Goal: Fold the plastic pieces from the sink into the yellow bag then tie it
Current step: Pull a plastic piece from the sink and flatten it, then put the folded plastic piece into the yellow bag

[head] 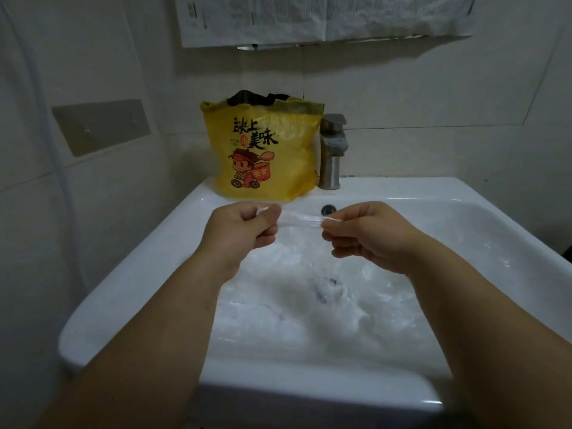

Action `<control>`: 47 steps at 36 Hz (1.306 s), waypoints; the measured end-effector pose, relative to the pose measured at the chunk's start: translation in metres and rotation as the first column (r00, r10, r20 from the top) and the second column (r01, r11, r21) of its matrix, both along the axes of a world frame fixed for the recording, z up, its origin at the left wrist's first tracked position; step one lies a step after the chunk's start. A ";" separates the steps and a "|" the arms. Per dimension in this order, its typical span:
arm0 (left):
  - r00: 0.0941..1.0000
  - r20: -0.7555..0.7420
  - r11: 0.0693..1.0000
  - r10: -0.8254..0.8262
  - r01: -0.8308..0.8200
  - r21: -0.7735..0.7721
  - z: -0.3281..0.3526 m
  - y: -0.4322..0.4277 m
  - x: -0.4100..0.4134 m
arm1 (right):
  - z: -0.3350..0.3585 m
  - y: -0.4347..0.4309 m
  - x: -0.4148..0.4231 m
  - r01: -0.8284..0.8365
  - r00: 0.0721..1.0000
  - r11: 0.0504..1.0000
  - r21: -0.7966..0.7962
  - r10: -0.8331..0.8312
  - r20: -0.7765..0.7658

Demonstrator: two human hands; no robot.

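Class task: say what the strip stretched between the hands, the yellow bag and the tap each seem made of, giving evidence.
Strip: thin clear plastic film; the sink shows through it and it glints.
Yellow bag: probably thin plastic, printed; crinkled, faintly translucent.
Tap: metal, seemingly brushed steel; dull grey sheen.

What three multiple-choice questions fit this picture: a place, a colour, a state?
1. Where does the bag stand? A) on the floor B) on the back rim of the sink, left of the tap C) on a shelf
2. What colour is the bag? A) blue B) green C) yellow
3. How is the plastic piece held? A) pinched between left hand and right hand B) in one hand C) dropped
Answers: B, it stands beside the tap; C, its body is yellow; A, both hands pinch its ends.
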State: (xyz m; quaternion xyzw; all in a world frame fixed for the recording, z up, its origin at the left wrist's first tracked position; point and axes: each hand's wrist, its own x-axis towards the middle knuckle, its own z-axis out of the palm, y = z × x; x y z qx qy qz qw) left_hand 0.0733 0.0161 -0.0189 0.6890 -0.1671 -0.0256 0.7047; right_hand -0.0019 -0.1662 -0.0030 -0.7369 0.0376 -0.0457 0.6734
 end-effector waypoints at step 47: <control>0.931 0.353 0.352 -0.086 -0.303 0.885 0.163 -0.015 0.199 | 0.121 0.012 0.184 0.212 0.961 0.626 -0.750 0.004 0.275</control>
